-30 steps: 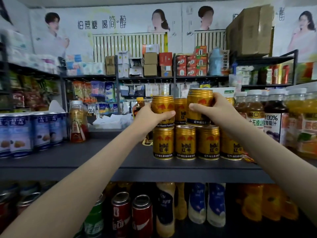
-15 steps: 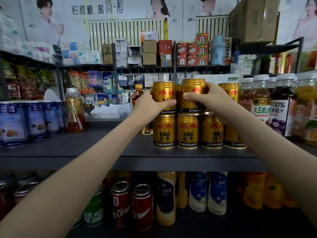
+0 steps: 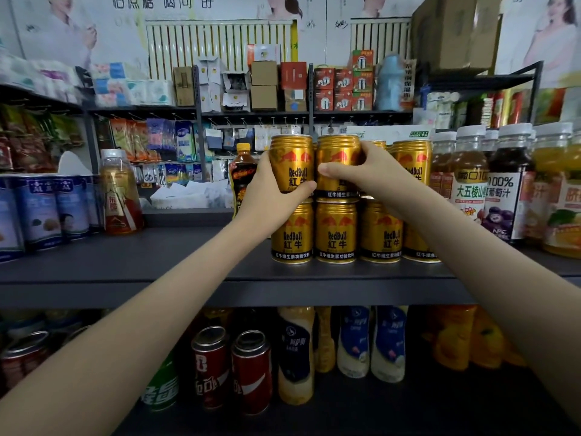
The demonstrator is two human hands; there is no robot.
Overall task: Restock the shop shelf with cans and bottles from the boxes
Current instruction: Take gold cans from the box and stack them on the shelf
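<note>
Now: L hand wraps gold can, thumb across front, at left end of top tier. R hand curls round 2nd gold can just beside it. Both cans upright, directly above lower row of cans on grey shelf. Juice bottles to rt; blue tins well apart, far left.
</note>
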